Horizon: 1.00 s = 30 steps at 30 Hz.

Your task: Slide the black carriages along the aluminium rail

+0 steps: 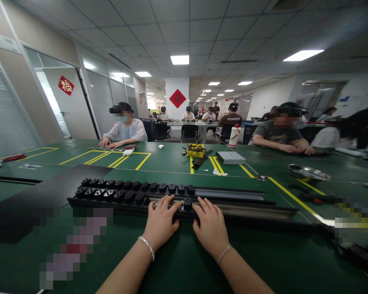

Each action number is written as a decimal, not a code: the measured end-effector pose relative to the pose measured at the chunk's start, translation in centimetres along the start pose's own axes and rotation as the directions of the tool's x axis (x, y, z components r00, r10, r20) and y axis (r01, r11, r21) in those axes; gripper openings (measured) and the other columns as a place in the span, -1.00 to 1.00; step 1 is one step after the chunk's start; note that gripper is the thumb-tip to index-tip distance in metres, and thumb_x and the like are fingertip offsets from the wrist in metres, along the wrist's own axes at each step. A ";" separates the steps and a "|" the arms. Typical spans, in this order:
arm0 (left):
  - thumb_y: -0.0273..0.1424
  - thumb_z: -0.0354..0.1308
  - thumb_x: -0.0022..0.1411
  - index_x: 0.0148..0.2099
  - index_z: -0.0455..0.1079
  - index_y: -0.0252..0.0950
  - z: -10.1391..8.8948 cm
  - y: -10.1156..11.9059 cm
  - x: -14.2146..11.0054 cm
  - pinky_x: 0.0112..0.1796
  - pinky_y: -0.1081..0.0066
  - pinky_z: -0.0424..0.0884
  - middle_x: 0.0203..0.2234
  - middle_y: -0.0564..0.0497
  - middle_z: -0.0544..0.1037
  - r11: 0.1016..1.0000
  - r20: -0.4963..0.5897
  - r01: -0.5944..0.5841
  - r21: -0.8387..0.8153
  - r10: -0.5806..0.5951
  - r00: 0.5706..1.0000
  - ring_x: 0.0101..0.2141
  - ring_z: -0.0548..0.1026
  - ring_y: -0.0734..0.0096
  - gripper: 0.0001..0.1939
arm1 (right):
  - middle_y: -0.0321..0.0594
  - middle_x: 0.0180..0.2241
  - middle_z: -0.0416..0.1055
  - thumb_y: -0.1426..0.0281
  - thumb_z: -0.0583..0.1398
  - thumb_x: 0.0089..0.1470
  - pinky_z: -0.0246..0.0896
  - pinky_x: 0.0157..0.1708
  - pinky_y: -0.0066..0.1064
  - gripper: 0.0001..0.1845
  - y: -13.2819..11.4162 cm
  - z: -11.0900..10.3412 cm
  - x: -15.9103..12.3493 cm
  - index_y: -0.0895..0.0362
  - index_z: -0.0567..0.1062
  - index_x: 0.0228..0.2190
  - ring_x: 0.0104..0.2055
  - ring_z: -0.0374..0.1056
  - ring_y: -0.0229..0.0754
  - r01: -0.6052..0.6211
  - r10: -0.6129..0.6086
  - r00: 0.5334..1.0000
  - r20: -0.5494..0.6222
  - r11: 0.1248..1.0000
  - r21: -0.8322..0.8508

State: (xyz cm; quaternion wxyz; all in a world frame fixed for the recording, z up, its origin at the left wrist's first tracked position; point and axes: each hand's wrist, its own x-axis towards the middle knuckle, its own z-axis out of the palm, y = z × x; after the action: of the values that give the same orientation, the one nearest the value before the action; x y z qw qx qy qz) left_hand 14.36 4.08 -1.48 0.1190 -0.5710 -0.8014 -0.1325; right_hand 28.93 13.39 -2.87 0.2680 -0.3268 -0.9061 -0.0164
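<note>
A long black track rail (pixel 248 212) lies across the table in front of me. A black socket module (pixel 187 202) sits on it between my hands. My left hand (pixel 162 220) rests at the rail with fingers spread, its index fingertip beside the module's left side. On the other side, my right hand (pixel 211 224) has its fingers stretched out over the rail, the index finger close to the module. Whether either finger presses on it I cannot tell. Several more modules (pixel 119 196) stand in rows on the left of this rail and on a second rail (pixel 230 193) behind it.
A dark sheet (pixel 27 208) lies at the left. Farther back are a yellow box with black cables (pixel 195 150), a grey flat box (pixel 231 157) and a metal bowl (pixel 309 173). People sit across the table, one (pixel 124 128) at left, another (pixel 282 132) at right.
</note>
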 end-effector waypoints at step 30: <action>-0.32 0.10 0.02 0.08 0.20 0.11 -0.5 0.6 0.3 0.06 -0.04 -0.08 0.10 0.04 0.22 0.999 0.013 0.046 -0.015 -0.046 0.999 0.11 0.11 0.13 -0.47 | -0.22 0.12 0.18 0.46 0.06 -0.05 -0.17 0.09 -0.17 -0.58 0.0 0.0 0.0 0.02 0.39 -0.09 0.18 -0.02 -0.09 0.000 0.000 1.000 0.000 1.000 0.001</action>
State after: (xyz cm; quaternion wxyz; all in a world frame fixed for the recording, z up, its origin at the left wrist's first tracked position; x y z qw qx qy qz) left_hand 14.84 4.36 -0.83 0.1065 -0.5542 -0.8139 -0.1378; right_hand 28.90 13.39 -2.89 0.2680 -0.3269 -0.9061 -0.0160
